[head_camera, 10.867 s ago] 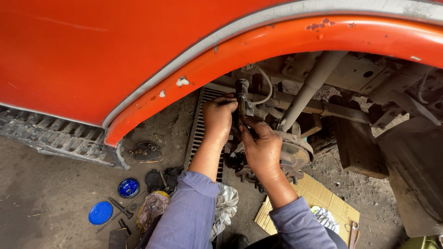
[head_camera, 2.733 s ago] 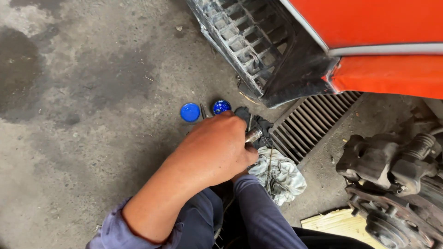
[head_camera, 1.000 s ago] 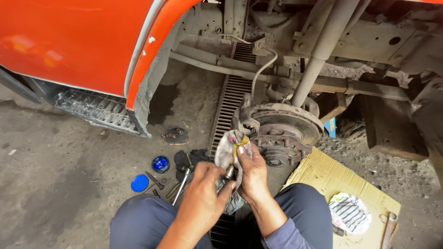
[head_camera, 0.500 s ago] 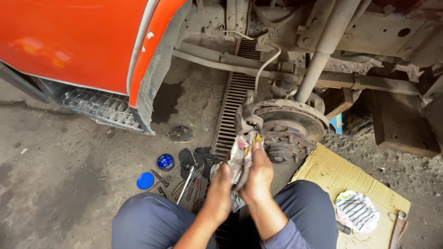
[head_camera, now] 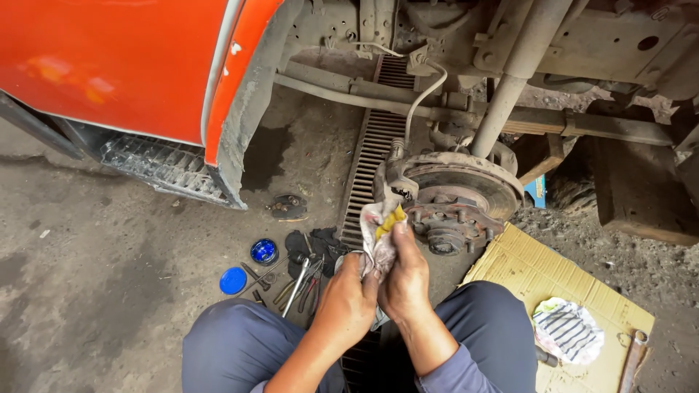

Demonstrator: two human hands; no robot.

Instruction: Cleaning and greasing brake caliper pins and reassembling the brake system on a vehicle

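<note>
Centre, low in the frame: both hands met over a rag, above the person's knees.
Right hand (head_camera: 405,280): fingers were curled shut around the rag (head_camera: 378,233), thumb pressed on a small yellow piece (head_camera: 391,217) poking out of the cloth.
Left hand (head_camera: 348,302): closed on the lower end of the same rag.
Rag: grey-white, grimy and crumpled, held upright just in front of the wheel hub.
Wheel hub (head_camera: 451,200): rusty, bare studs, right of centre, just beyond the rag.
Round blue tin (head_camera: 263,251): open, left of the hands on the ground; its flat blue lid (head_camera: 233,280) lay beside it.
Hand tools (head_camera: 298,280): a small heap between tin and left hand.
Cardboard sheet (head_camera: 539,273): tan, flattened, lower right, with a striped cloth bundle (head_camera: 568,331) on it.
Orange body panel (head_camera: 116,65): upper left.
</note>
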